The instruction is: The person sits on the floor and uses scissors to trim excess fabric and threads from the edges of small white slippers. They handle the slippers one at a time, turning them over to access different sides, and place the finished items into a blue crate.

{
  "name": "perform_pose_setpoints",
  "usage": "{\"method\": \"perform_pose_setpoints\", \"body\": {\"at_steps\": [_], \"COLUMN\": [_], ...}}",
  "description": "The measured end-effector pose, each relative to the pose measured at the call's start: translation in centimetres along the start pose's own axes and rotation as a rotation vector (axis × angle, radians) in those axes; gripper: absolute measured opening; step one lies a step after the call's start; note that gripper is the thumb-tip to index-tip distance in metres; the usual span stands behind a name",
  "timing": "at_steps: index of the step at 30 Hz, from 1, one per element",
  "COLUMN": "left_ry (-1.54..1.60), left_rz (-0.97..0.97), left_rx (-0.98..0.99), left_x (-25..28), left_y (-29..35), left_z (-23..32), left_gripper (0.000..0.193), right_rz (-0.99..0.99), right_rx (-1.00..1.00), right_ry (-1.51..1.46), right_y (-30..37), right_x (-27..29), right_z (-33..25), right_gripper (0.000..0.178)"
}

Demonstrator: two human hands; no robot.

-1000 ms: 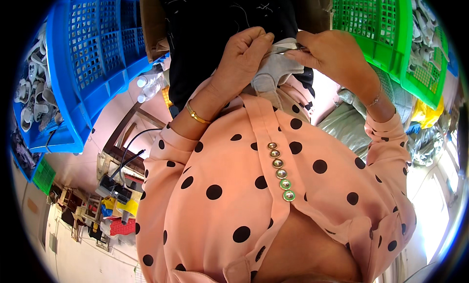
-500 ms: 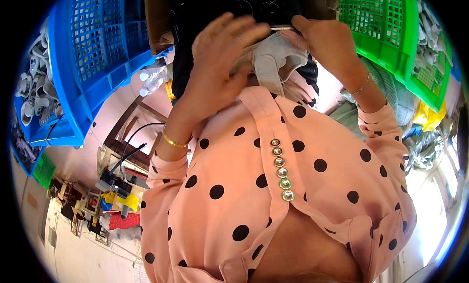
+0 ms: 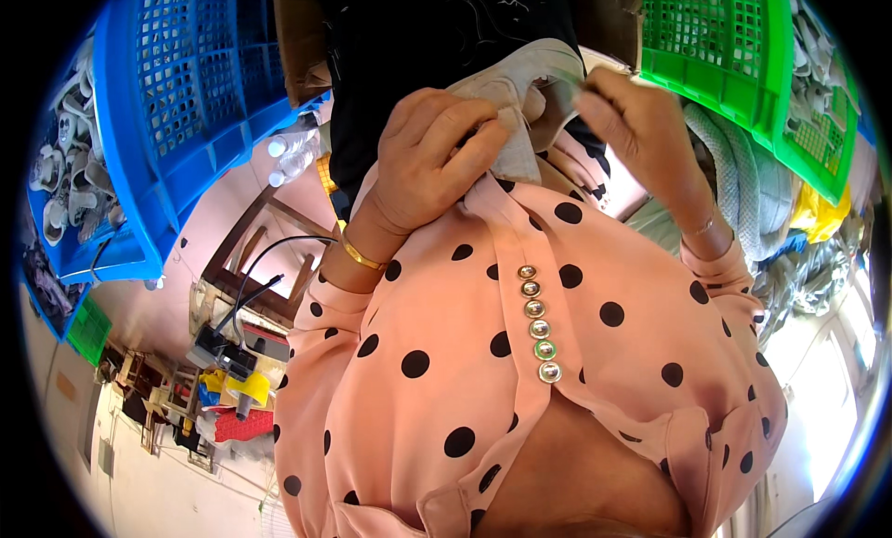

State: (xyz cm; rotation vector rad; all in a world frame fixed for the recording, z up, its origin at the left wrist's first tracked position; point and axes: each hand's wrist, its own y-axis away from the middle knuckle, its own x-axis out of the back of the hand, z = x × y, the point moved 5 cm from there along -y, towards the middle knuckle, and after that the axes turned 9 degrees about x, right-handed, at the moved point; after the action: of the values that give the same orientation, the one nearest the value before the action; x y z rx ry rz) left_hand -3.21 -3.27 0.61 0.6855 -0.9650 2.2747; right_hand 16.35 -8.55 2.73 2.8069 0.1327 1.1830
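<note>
An off-white shoe upper point(image 3: 502, 97) with a stitched flap lies over my lap, in front of the dotted blouse. My left hand point(image 3: 437, 157) is closed around its left side, fingers curled over the pale fabric. Just right of the upper's open edge, my right hand point(image 3: 641, 120) is held with its fingers curled in a pinch. What sits between those fingertips, if anything, is too blurred to make out. Black cloth point(image 3: 418, 36) with loose thread ends on it spreads beyond the upper.
A blue plastic crate point(image 3: 200, 92) stands at the left, with grey-white shoe pieces point(image 3: 74, 166) beside it. On the right is a green crate point(image 3: 715, 55), with more pale pieces point(image 3: 813, 73) past it. Clear bottles point(image 3: 293, 152) stand near the blue crate. Cardboard point(image 3: 302, 36) flanks the black cloth.
My left hand has gone from spread and moving to gripping the upper. The upper has turned and shifted. My right hand has come off its edge and moved slightly right and down.
</note>
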Motion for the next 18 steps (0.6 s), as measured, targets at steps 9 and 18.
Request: {"method": "perform_pose_setpoints", "body": {"at_steps": [9,18], "left_ry": [0.005,-0.088], "left_rz": [0.02,0.053], "left_rx": [-0.076,-0.103], "left_x": [-0.1,0.0], "left_y": [0.3,0.4], "left_z": [0.4,0.9], "left_gripper": [0.021,0.019], "right_rz": [-0.101,-0.117], "right_rx": [0.06,0.085], "right_ry": [0.228,0.324], "right_y": [0.7,0.1], "right_x": [-1.9,-1.4], "right_z": [-1.0,-1.1], "right_gripper": [0.05,0.047]}}
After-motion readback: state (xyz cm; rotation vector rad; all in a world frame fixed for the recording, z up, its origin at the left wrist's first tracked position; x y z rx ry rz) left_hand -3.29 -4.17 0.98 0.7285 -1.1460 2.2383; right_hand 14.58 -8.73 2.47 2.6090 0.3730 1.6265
